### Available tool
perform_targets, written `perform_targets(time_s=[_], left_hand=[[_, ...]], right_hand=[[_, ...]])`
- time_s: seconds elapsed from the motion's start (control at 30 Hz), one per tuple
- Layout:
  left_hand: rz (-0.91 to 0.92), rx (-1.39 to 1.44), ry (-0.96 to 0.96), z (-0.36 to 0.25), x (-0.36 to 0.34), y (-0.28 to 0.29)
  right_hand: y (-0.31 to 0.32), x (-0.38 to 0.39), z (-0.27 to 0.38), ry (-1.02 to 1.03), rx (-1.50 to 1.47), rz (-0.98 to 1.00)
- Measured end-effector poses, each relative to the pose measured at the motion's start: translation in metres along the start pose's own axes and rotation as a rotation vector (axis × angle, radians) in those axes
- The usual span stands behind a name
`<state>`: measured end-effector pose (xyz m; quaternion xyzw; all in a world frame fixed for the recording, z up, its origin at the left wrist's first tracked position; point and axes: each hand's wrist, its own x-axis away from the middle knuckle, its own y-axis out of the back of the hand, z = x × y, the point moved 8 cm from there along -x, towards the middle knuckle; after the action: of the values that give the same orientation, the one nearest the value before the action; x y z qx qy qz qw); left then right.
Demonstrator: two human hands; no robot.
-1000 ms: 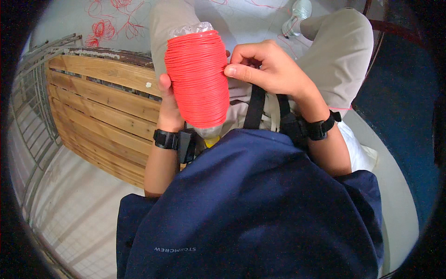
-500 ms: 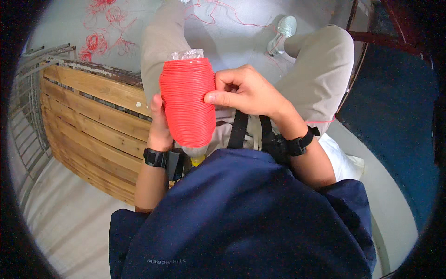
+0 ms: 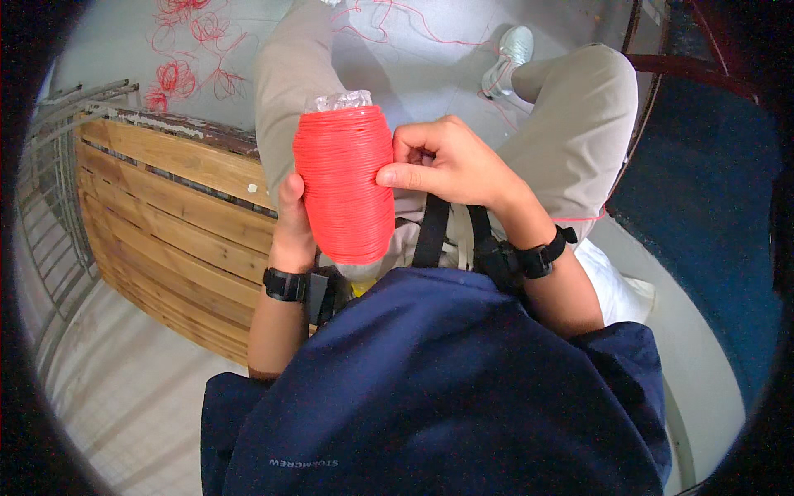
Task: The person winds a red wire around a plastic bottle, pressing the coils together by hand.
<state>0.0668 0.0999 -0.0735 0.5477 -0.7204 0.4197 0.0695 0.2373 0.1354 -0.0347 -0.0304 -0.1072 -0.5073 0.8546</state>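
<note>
A clear plastic bottle [image 3: 339, 101] is wound thickly with red cord [image 3: 346, 190] from near its base to its shoulder. It lies lengthwise over my lap, base pointing away, with a bit of yellow at the near end. My left hand [image 3: 294, 219] is closed round the left side and underside; most of its fingers are hidden behind the windings. On the right side my right hand [image 3: 451, 165] is closed, thumb tip and curled fingers against the wound cord. A red strand crosses my right thigh near that wrist.
Loose tangles of red cord [image 3: 175, 78] lie on the grey floor at the far left, with strands trailing toward my right shoe [image 3: 514, 48]. A wooden slatted bench [image 3: 174, 207] and a metal rack [image 3: 51, 198] stand at the left. Dark reddish bars [image 3: 691, 68] are at the upper right.
The bottle and both hands have shifted slightly right in the picture, along with the whole scene. Both hands keep their hold.
</note>
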Motion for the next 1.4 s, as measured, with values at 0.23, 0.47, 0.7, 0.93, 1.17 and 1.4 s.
perform_targets(time_s=[0.23, 0.47, 0.7, 0.93, 1.17, 1.4], left_hand=[[0.040, 0.020, -0.024, 0.000, 0.001, -0.004], [0.078, -0.045, -0.053, -0.008, -0.006, -0.011], [0.092, 0.045, -0.011, -0.004, -0.016, -0.006], [0.135, 0.005, -0.035, -0.004, -0.019, -0.012], [0.192, 0.002, -0.062, -0.004, -0.019, -0.013], [0.111, 0.006, -0.037, -0.005, -0.015, -0.012]], right_hand=[[0.001, 0.001, -0.005, -0.021, -0.004, -0.005], [0.004, 0.005, -0.006, -0.037, -0.021, -0.010], [0.004, 0.002, -0.013, -0.114, -0.042, -0.041], [0.009, 0.002, -0.019, -0.100, -0.013, -0.084], [0.009, 0.002, -0.017, -0.083, -0.036, -0.103], [0.006, 0.003, -0.003, -0.076, -0.099, -0.007]])
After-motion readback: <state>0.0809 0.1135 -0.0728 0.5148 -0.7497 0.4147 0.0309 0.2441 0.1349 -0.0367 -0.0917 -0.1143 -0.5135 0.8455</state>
